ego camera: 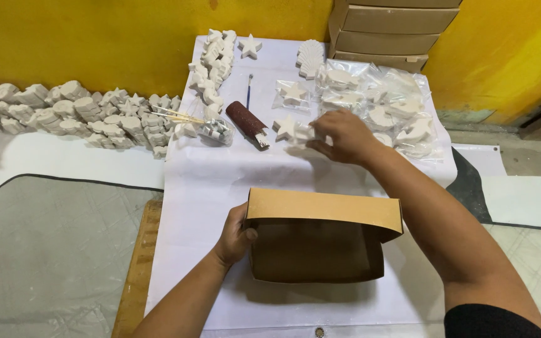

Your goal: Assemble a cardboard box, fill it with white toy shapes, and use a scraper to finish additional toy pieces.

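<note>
My left hand (pixel 236 236) grips the left side of an open brown cardboard box (pixel 320 231) lying on a white sheet (pixel 208 181). Farther away, my right hand (pixel 344 136) closes its fingers on a small clear bag holding a white plaster piece (pixel 302 133). A bare white plaster star (pixel 285 127) lies just left of that bag. Several more bagged plaster shapes (pixel 383 100) are piled behind and to the right of my right hand.
A dark red glittery roll (pixel 247 121), a thin brush (pixel 249 89) and wooden sticks (pixel 176 116) lie on the sheet. Rows of white plaster figures (pixel 70 112) line the yellow wall. Stacked cardboard boxes (pixel 389 31) stand at the back right.
</note>
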